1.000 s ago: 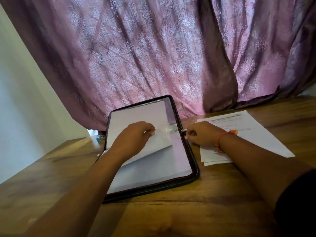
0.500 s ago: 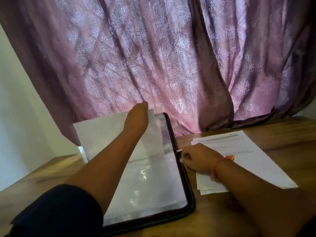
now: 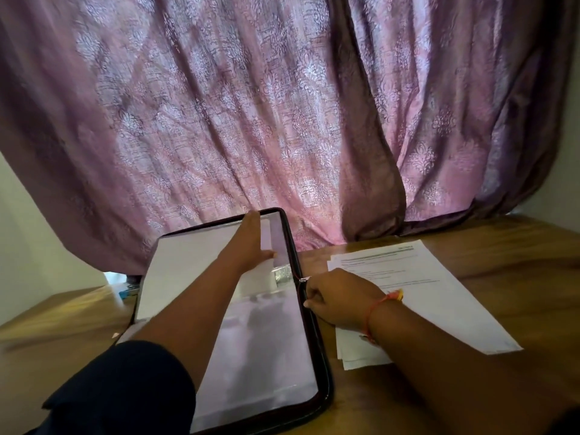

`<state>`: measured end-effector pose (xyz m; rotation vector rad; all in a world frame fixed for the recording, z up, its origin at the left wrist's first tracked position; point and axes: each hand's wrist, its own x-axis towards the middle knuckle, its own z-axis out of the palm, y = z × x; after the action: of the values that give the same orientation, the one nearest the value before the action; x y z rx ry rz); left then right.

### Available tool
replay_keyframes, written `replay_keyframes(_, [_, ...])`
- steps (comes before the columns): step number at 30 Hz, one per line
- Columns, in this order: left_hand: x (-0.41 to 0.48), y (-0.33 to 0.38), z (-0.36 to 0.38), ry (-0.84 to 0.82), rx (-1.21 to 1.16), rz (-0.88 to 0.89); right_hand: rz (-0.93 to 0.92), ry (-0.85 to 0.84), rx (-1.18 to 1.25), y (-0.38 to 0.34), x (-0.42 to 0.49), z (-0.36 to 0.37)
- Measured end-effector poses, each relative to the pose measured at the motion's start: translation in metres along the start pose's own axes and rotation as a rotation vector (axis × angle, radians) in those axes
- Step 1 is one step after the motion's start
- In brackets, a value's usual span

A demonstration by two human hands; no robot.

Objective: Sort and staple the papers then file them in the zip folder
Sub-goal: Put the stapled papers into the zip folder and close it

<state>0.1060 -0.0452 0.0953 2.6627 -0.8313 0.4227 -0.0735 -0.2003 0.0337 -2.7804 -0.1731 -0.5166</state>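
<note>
Folder [image 3: 324, 384], black-rimmed, open on the table [image 3: 392, 400] at its far edge by the curtain [image 3: 251, 120]; left hand [image 3: 251, 246] flat, fingers extended on a white sheet [image 3: 188, 265] inside; right hand [image 3: 339, 299] closed at its right rim, over papers [image 3: 439, 296].

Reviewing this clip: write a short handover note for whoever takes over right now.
Left hand: flat on a white sheet lifted inside the open zip folder.
Right hand: closed at the folder's right edge by the zipper pull; grip unclear.
Paper stack: on the table right of the folder, under the right forearm.
Done: folder open.
Left: file the stack, zip shut. No stapler visible; stapling can't be confirmed.
</note>
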Motion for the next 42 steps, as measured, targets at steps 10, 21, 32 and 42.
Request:
replay_keyframes(10, [-0.063, 0.092, 0.027, -0.056, -0.190, -0.036, 0.526, 0.285, -0.033, 0.061, 0.008, -0.028])
replay_keyframes(21, [-0.088, 0.139, 0.042, -0.358, -0.549, 0.047, 1.008, 0.220, -0.106, 0.114, -0.017, -0.038])
replay_keyframes(32, [-0.096, 0.142, 0.043, -0.426, -0.999, -0.373, 1.045, 0.270, 0.033, 0.132, -0.019, -0.046])
replay_keyframes(42, [-0.102, 0.139, 0.053, -0.367, -1.043, -0.339, 0.732, 0.411, 0.536, 0.155, -0.027, -0.056])
